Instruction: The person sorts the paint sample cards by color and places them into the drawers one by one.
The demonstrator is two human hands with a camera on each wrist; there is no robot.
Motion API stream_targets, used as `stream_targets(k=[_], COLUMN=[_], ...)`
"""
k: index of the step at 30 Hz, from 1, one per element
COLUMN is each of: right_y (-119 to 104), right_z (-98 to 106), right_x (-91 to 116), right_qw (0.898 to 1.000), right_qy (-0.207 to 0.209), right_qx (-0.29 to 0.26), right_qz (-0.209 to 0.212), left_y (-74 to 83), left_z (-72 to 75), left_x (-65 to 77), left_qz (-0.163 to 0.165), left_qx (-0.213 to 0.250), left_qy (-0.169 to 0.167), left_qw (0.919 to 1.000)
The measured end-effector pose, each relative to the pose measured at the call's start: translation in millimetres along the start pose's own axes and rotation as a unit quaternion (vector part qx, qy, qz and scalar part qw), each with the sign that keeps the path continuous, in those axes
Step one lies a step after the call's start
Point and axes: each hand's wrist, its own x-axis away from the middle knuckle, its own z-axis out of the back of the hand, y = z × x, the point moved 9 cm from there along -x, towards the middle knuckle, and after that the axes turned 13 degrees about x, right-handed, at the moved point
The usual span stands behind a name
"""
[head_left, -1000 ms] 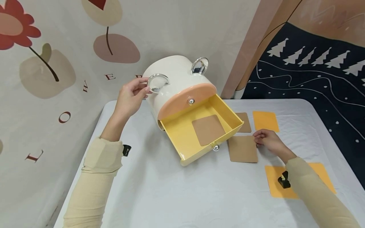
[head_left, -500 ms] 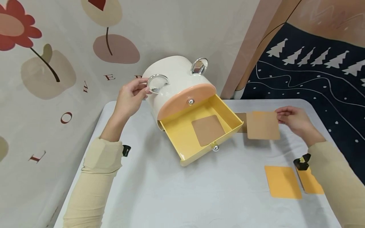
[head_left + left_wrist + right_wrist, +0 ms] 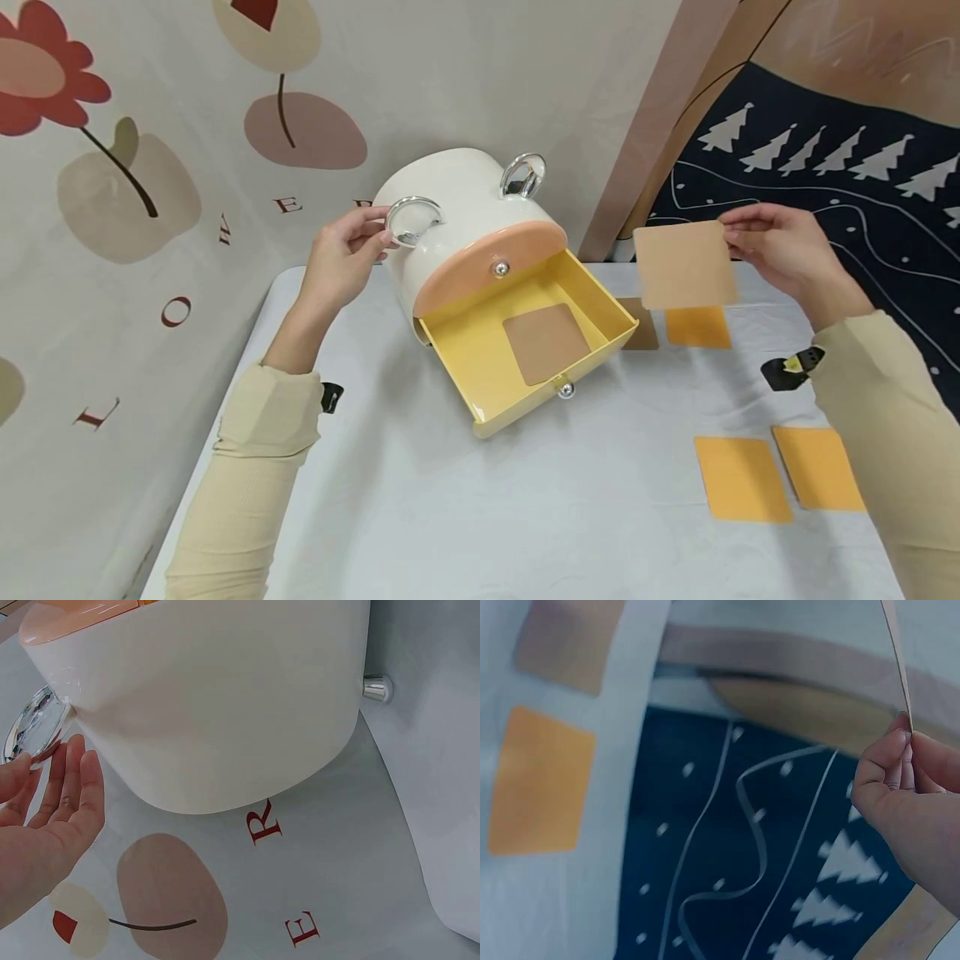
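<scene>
My left hand (image 3: 341,260) pinches the left chrome ring ear (image 3: 414,220) of a white rounded cabinet (image 3: 450,187); the left wrist view shows thumb and fingers at the ring's edge (image 3: 34,727). Below the cabinet's orange front (image 3: 480,271), its yellow drawer (image 3: 459,367) is pulled out. A brown square card (image 3: 547,342) lies inside that drawer. On the right, my right hand (image 3: 780,254) holds another brown square card (image 3: 686,265) by its edge, raised above the table. In the right wrist view this card (image 3: 898,660) appears edge-on between thumb and fingers.
Behind the held card lie a brown card (image 3: 639,325), partly hidden by the drawer, and an orange card (image 3: 699,327). Two more orange cards, a left one (image 3: 742,479) and a right one (image 3: 819,468), lie nearer on the white table (image 3: 525,517). Patterned cloth (image 3: 150,67) hangs close behind.
My right hand has picked up the brown card from beside the drawer and lifted it up, away and to the right. The left hand stays on the ring ear.
</scene>
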Motion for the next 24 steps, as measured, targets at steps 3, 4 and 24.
stream_targets(k=[3,4,24], right_y=[-13,-16,-8], right_z=[-21,-28,-154], right_x=[1,1,2], right_qw=[1.0,0.999,0.969], right_qy=[-0.02,-0.026,-0.13], right_qx=[-0.006,-0.006,0.207], right_qz=[0.017,0.018,0.043], left_y=[-0.4,-0.5,-1.3], left_z=[0.1,0.1,-0.6], left_x=[0.0,0.1,-0.7], left_qz=[0.001,0.001,0.0], left_qx=[0.0,0.0,0.003], left_qy=[0.001,0.001,-0.004], left_qw=[1.0,1.0,1.0])
